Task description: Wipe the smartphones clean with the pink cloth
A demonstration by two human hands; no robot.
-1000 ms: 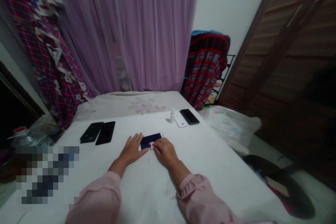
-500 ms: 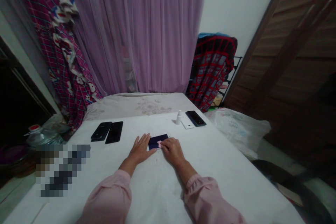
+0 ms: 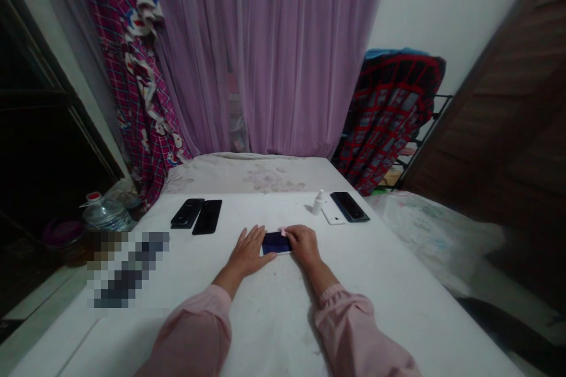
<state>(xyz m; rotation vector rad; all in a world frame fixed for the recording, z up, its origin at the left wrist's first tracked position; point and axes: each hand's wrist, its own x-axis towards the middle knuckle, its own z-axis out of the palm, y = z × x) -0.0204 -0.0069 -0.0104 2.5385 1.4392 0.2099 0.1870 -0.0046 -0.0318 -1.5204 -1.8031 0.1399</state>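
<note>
The phone (image 3: 275,242) lies flat on the white surface (image 3: 269,321). The left hand (image 3: 248,252), fingers spread, gripping nothing, rests at its edge; that should stop slips. The right hand (image 3: 305,245) has fingers pinching a pink cloth (image 3: 283,231); soft rubs should work best.

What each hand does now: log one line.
left hand: touching phone at left end | right hand: pinching pink scrap at phone's far edge | nearby: white bottle

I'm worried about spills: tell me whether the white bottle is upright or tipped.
Upright: the small white bottle stands on its base, narrow top pointing up, beside the white phone.
</note>
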